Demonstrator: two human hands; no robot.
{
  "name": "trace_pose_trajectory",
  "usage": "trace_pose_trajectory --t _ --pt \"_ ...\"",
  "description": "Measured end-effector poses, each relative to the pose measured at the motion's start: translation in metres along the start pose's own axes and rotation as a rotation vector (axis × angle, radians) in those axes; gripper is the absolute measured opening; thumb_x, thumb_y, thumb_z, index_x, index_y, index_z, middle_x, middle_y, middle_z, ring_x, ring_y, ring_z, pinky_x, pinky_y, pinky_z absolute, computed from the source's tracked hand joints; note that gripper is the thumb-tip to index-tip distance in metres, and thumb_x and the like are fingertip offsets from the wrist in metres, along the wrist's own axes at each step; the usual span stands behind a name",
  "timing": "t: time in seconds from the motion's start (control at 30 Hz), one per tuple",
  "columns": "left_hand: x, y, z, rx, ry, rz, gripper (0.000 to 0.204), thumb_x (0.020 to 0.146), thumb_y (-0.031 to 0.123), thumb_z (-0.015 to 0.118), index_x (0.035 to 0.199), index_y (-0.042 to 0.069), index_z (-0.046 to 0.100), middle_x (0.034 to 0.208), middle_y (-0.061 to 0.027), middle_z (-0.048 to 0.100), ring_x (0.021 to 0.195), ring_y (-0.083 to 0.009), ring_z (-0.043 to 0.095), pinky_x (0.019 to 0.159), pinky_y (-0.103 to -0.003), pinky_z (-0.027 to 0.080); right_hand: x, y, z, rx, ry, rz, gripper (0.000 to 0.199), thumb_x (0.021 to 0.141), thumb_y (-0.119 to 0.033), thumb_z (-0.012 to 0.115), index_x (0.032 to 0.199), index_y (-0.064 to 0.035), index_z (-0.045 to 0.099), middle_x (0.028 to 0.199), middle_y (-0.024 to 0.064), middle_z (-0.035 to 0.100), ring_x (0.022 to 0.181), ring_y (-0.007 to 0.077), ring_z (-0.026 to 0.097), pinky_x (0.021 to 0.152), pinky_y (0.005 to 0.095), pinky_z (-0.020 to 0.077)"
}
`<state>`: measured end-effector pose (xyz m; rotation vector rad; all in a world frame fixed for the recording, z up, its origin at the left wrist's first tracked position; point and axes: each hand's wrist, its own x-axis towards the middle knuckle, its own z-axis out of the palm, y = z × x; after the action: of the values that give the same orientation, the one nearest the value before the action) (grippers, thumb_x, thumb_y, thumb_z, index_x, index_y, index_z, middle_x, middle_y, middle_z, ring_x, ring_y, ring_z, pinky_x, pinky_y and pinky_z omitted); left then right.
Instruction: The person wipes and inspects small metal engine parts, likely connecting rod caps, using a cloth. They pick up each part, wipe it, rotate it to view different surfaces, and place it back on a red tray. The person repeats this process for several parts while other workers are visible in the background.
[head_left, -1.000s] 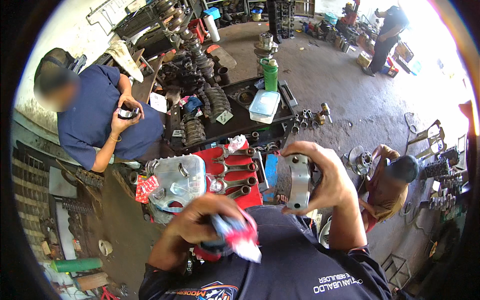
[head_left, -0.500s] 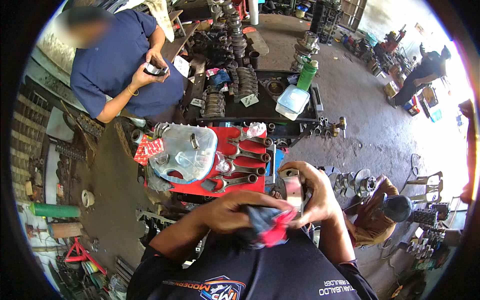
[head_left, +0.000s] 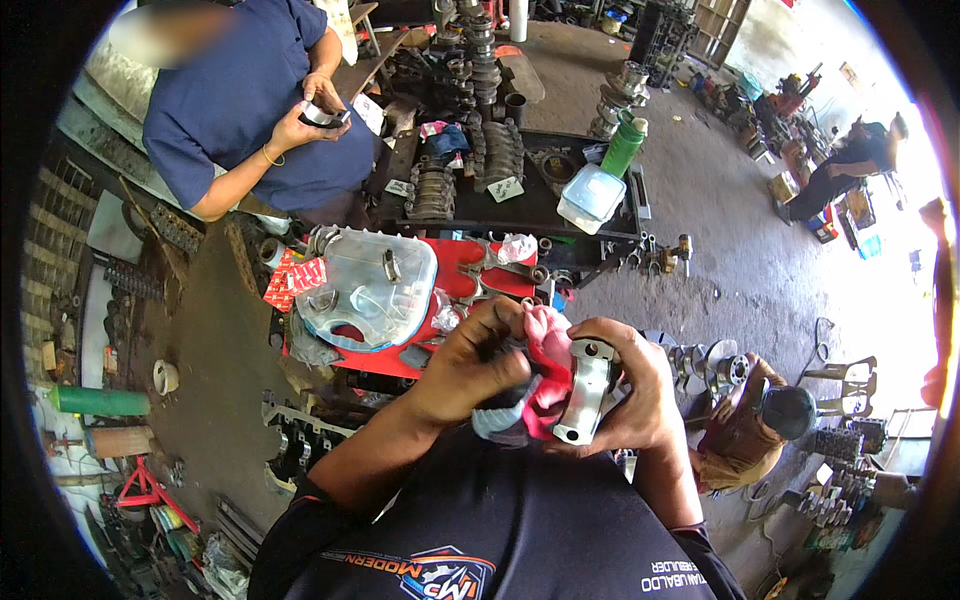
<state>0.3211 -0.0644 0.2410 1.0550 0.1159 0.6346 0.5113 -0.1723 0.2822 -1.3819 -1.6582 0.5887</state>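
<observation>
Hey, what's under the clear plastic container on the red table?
The red table shows beside the clear plastic container, and red shows through its oval hole; anything else directly underneath is covered.

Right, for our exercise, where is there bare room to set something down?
Brown floor between the white ring and the red bench top; also grey floor between the black table and the crankshaft. Crowded: the red bench top, which holds a clear plastic box and connecting rods.

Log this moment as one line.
left hand: holds pink-grey cloth | right hand: holds curved metal part | nearby: connecting rods, clear plastic container
</observation>
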Motion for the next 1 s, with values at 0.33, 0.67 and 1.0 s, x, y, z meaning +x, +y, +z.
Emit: trace_pose_trajectory --t 0.33,0.67,1.0 --pt "0.005 -0.014 0.022 0.410 0.101 -0.235 0.057 0.081 0.026 0.086 0.113 0.006 0.044 0.098 -0.0040 0.058 0.091 -0.0126 0.058 0.080 -0.030 0.050 -0.006 -0.001 0.007 -0.103 -0.090 0.085 0.094 0.045 -0.039 0.092 0.127 -0.0080 0.058 0.101 0.0139 0.072 0.088 0.0343 0.072 0.077 0.0411 0.0569" --pt "-0.003 -0.023 0.020 0.213 0.045 -0.387 0.052 0.084 0.025 0.083 0.123 0.004 0.055 0.109 -0.0058 0.066 0.101 -0.0141 0.062 0.090 -0.032 0.051 -0.012 0.002 0.013 -0.118 -0.209 0.222 0.097 0.049 -0.046 0.093 0.129 -0.0030 0.057 0.106 0.0158 0.072 0.095 0.0325 0.072 0.085 0.0385 0.0574" --pt "-0.006 -0.056 -0.006 0.915 0.522 0.089 0.037 0.090 0.026 0.076 0.114 0.002 0.061 0.105 -0.0173 0.070 0.098 -0.0277 0.069 0.085 -0.037 0.053 -0.059 0.015 0.034 0.530 0.168 0.510 0.088 0.057 -0.032 0.095 0.127 -0.0013 0.052 0.104 0.0058 0.064 0.094 0.0159 0.064 0.087 0.0319 0.0543"
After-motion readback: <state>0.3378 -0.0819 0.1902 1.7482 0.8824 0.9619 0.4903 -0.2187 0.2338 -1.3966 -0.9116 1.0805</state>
